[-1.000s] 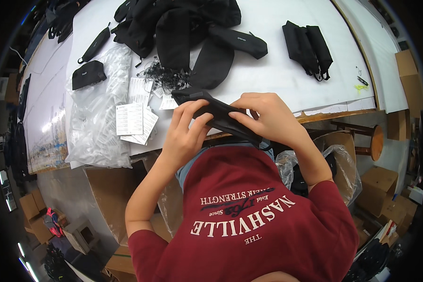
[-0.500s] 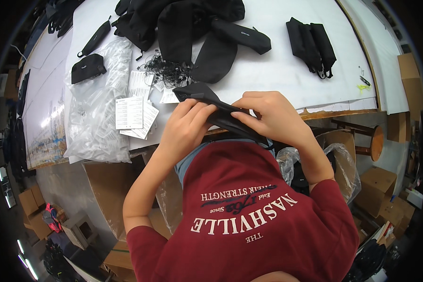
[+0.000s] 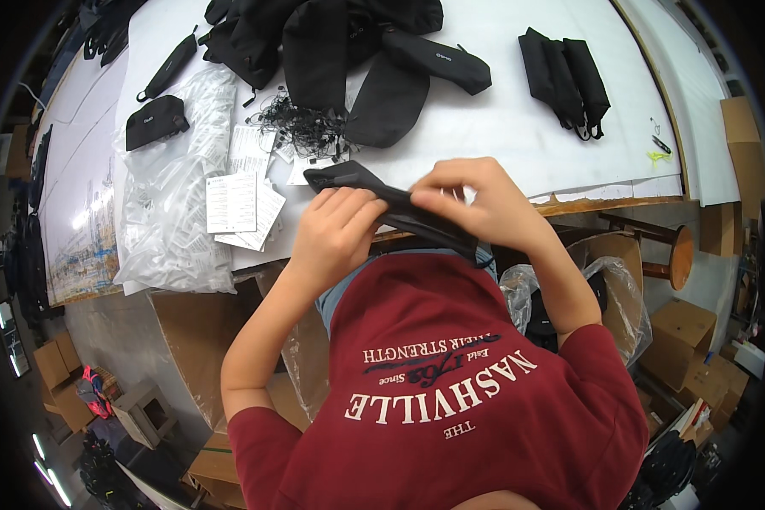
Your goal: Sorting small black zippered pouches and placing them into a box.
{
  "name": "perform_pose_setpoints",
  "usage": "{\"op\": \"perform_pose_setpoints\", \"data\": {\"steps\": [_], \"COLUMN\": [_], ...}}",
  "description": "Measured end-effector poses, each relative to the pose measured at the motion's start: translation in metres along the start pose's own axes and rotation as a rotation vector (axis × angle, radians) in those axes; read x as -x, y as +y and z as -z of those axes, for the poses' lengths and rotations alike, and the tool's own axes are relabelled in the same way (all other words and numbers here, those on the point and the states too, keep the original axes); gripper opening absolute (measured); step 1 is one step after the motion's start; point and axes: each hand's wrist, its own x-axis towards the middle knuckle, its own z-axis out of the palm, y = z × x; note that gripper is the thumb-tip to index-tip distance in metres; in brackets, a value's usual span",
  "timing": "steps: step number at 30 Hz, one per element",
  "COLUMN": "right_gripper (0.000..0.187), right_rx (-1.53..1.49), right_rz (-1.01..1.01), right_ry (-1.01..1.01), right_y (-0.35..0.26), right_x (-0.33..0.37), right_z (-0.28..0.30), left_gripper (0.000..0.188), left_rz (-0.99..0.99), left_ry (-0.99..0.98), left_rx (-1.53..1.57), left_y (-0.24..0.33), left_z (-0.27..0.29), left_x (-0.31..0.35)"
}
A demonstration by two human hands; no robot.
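Note:
A long black zip pouch (image 3: 429,226) is held at the table's near edge, slanting down to the right. My left hand (image 3: 342,223) grips its left part with curled fingers. My right hand (image 3: 461,197) pinches the upper edge near the middle; the thumb and fingertips are closed on the fabric. Just beyond the pouch lie a tangle of black tag strings (image 3: 302,126) and printed paper cards (image 3: 232,202). A pile of black pouches (image 3: 314,51) spreads over the far middle of the table.
A clear plastic bag of small white pieces (image 3: 178,221) lies at left, with a black pouch (image 3: 156,121) on it. Several black pouches (image 3: 563,83) are grouped at far right, near small snips (image 3: 660,144). Cardboard boxes (image 3: 197,348) and a wooden stool (image 3: 680,257) stand below the table.
My right hand has moved slightly up and left along the pouch. The pouch's left end has shifted a little left and down, and its lower right end now shows more.

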Motion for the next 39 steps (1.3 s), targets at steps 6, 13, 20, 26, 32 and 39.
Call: {"op": "perform_pose_setpoints", "data": {"steps": [6,13,20,26,32,39], "right_gripper": [0.1,0.081,0.017,0.011,0.037,0.039], "right_rx": [-0.572,-0.678,-0.412,-1.171,-1.65,-1.628], "right_rz": [-0.248,-0.375,-0.226,-0.121,-0.522,-0.414], "right_ry": [-0.12,0.08,0.347,0.811,0.875,0.705], "right_y": [0.058,0.059,0.068,0.095,0.09,0.146], "right_x": [0.038,0.046,0.05,0.04,-0.006,-0.002], "right_z": [-0.002,-0.017,0.046,0.041,-0.024,-0.029], "left_gripper": [0.014,0.012,0.018,0.018,0.022,0.023], "left_rz": [0.487,0.642,0.693,0.679,0.502,0.466], "left_ry": [0.035,0.103,0.081,0.015,-0.123,-0.155], "left_rx": [0.355,0.359,0.281,0.332,0.202,0.249], "left_y": [0.006,-0.002,-0.018,-0.004,0.028,0.033], "left_z": [0.012,0.011,0.022,0.015,0.004,0.002], "left_x": [0.003,0.012,0.035,0.03,0.014,0.01]}}
